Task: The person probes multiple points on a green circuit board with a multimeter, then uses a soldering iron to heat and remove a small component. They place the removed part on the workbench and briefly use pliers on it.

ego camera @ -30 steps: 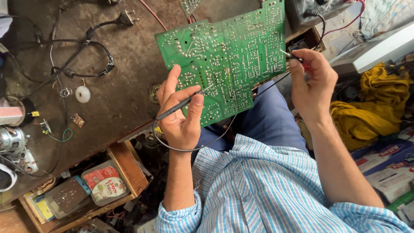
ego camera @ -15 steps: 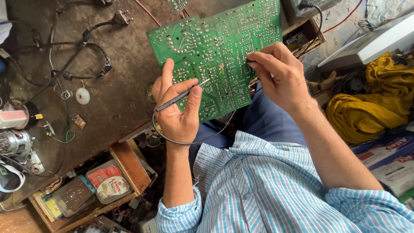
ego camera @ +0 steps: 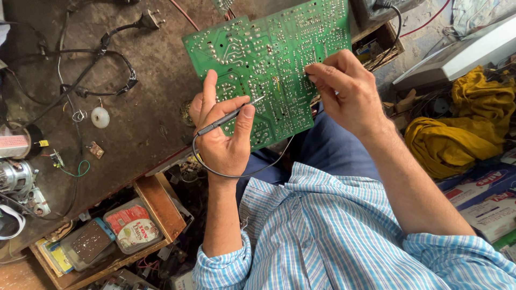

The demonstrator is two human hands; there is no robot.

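Between left hand fingers: probe pinched on circuit board; right hand fingers pressed together, touching board.

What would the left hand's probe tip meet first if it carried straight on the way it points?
The probe in the left hand points up-right; its tip would probably meet the green circuit board solder side first, though depth is unclear.

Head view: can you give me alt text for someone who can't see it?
A green circuit board, solder side up, is held over a dirty workbench. The left hand holds a thin black probe on it while the right hand pinches near the middle.
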